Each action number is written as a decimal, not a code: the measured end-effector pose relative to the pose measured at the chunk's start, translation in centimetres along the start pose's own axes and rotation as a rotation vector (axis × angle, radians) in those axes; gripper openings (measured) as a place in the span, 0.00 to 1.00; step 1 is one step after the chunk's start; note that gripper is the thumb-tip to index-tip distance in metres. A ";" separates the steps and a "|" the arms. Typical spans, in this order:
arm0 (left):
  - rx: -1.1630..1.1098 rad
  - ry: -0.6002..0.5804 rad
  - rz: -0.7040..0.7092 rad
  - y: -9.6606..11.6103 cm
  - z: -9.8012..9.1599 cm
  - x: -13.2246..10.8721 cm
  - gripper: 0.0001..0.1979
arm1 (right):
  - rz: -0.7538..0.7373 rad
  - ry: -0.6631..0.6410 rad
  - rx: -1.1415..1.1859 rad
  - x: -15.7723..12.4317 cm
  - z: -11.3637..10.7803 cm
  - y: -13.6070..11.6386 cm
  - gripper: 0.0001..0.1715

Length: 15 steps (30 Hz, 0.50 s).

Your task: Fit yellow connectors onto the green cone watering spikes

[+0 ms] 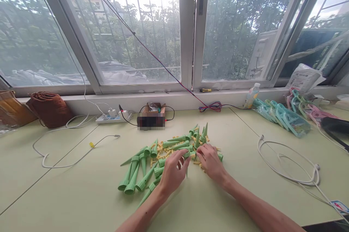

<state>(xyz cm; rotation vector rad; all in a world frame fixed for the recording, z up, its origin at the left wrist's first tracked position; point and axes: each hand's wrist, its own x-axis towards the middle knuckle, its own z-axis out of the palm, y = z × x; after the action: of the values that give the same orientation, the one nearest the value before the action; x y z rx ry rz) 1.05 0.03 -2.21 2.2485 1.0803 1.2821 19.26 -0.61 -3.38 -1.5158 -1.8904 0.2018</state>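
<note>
My left hand (176,168) is closed around a green plastic watering spike, its ring-shaped top (187,154) showing between thumb and fingers and its tip pointing down. Close by on the right, my right hand (211,161) has thumb and fingertips pinched beside the spike's top; whatever is in that pinch is too small to make out. Several more green spikes (132,179) lie to the left of my hands, and a few stand point-up (204,132) behind them. Small yellow plastic pieces (166,154) are scattered among the spikes.
Behind the pile stand a small open box (154,108) and a power strip (113,117). A white cable (65,166) lies left, another coiled cable (286,177) right. Bagged teal items (291,117) and a bottle (251,95) sit at the back right, a brown bag (50,108) at the left.
</note>
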 end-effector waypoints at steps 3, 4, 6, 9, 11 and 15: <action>-0.003 0.002 0.000 0.0 0.0 0.0 0.07 | -0.036 0.045 0.083 0.1 0.0 0.0 0.11; -0.002 0.002 0.000 0.1 0.0 0.0 0.07 | -0.043 0.056 0.099 0.1 0.0 0.0 0.11; -0.004 0.001 -0.002 0.1 0.0 0.0 0.07 | -0.054 0.087 0.106 0.2 0.0 0.2 0.10; -0.006 -0.001 -0.004 0.1 0.0 0.0 0.07 | -0.053 0.145 0.079 0.5 -0.3 0.8 0.11; -0.006 -0.004 -0.005 0.2 0.0 0.0 0.07 | -0.032 0.144 0.053 0.6 -0.6 1.1 0.13; -0.008 -0.011 -0.008 0.3 0.0 0.0 0.07 | 0.027 0.036 -0.031 0.7 -1.1 1.0 0.15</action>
<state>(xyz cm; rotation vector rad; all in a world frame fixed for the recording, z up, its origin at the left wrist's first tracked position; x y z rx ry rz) 1.20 -0.21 -2.05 2.2408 1.0769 1.2674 20.67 0.00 -2.82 -1.5563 -1.8535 0.1562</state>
